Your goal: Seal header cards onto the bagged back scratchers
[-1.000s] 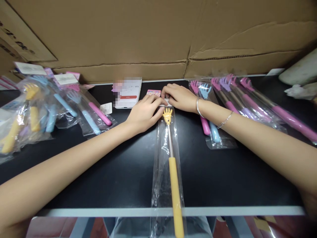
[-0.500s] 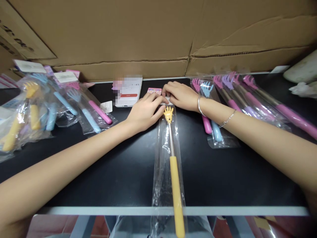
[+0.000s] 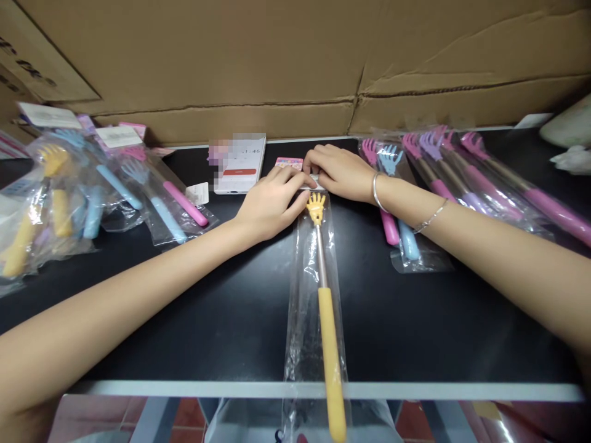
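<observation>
A: Step?
B: Probably working the bag's (image 3: 303, 314) top; left hand (image 3: 270, 202), right hand (image 3: 342, 173) curled there; pinching or pressing, can't tell.
A: Yellow scratcher (image 3: 327, 317)?
B: Bagged, handle (image 3: 332, 369) overhanging table (image 3: 207, 320) edge; next move calls for a steady bag top.

The phone (image 3: 240, 183) showed digits ending in 1:46, their start blurred out; the lettering on its red bar (image 3: 237, 173) was too small to read. Dark characters at the cardboard's (image 3: 221, 55) left edge were illegible, as was print on the pink card (image 3: 289, 162) and white labels (image 3: 50, 115).
</observation>
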Demonstrator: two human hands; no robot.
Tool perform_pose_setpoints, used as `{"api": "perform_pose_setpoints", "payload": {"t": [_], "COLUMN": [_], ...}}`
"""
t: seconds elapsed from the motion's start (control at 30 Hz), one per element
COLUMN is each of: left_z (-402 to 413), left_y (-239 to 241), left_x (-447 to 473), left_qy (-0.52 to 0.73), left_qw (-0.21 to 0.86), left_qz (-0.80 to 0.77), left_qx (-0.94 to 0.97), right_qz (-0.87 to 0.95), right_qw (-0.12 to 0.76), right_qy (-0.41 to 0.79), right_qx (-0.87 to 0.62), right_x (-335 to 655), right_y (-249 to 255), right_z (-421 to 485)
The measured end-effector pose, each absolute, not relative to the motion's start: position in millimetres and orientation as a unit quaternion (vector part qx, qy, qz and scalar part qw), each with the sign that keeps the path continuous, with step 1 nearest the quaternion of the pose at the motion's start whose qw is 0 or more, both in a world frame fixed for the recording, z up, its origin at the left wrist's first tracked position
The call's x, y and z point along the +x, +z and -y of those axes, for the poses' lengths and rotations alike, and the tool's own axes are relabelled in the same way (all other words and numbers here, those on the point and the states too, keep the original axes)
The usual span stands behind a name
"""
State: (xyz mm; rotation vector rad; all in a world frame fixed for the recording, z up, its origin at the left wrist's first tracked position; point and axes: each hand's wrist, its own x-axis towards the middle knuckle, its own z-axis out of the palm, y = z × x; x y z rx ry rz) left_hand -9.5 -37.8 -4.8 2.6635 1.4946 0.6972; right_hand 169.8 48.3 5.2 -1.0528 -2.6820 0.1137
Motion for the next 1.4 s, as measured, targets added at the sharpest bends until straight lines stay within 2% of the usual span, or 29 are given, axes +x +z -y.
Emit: {"api": "perform_pose_setpoints", "payload": {"t": [1.4], "left_z": [37.8], "left_y": [-4.1], "left_x": [-9.5], "left_qy": [0.220], "left_qw": [0.009], "left_qz": [-0.478], "left_qx": [0.851], "right_qz": [0.923], "right_qw": [0.120], "right_qy": [0.037], "right_qx": [-0.365], "right_x": [169.9], "right_y": [5.7], "right_z": [-48.2]}}
